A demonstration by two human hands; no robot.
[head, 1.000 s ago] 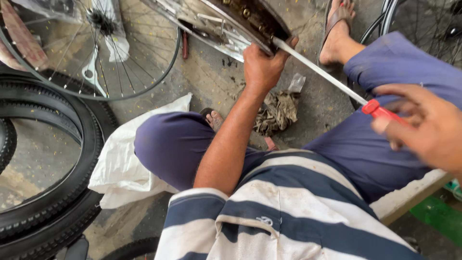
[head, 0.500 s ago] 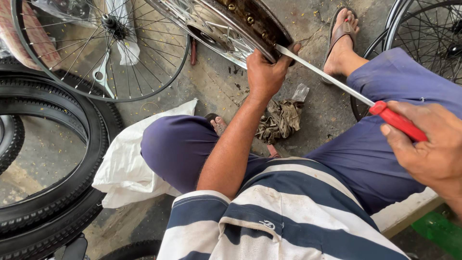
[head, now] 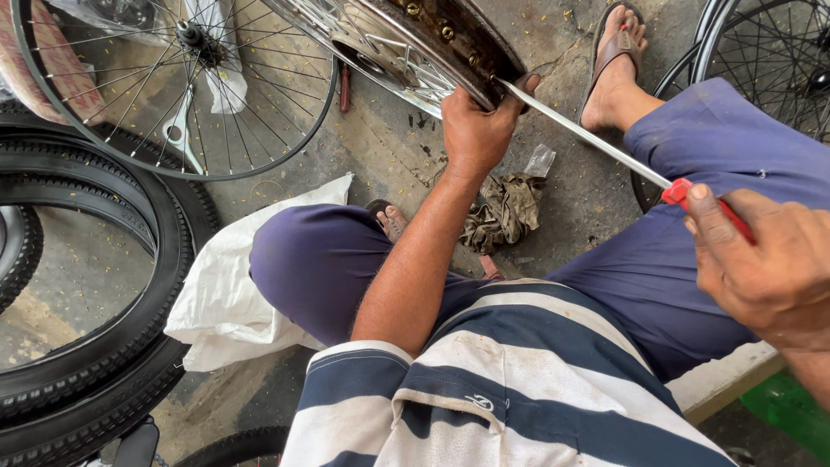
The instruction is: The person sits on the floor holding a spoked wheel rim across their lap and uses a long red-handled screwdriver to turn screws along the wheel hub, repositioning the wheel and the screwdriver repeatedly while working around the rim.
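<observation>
From the head camera, the left hand (head: 477,130) was clenched around the edge of a rusty wheel rim (head: 450,39) up at twelve o'clock. Its fingers (head: 526,86) curled over the brown edge and held it tight. The right hand (head: 765,264), down at three o'clock, was closed around the red handle of a long screwdriver (head: 596,143). The thin metal shaft ran up to eleven o'clock from that hand, and its tip met the rim right beside the left thumb.

To do this well, the left hand should keep the rim from wobbling while the tip pushes. The tip sat very close to the thumb, so a slip could poke it. A slow, steady push looked safer than a hard jab.

The rim looked old. Its inside was dark brown with rust, with small brass-coloured spoke ends in a row. Shiny spokes fanned out on its far side. I think the tip was under the rim's lip, but the thumb hid that spot.

A dirty rag (head: 501,212) lay on the concrete floor (head: 380,164) between the person's knees. A white bag (head: 229,285) lay at nine o'clock, next to black tyres (head: 112,285). Another spoked wheel (head: 173,86) lay at ten o'clock.
</observation>
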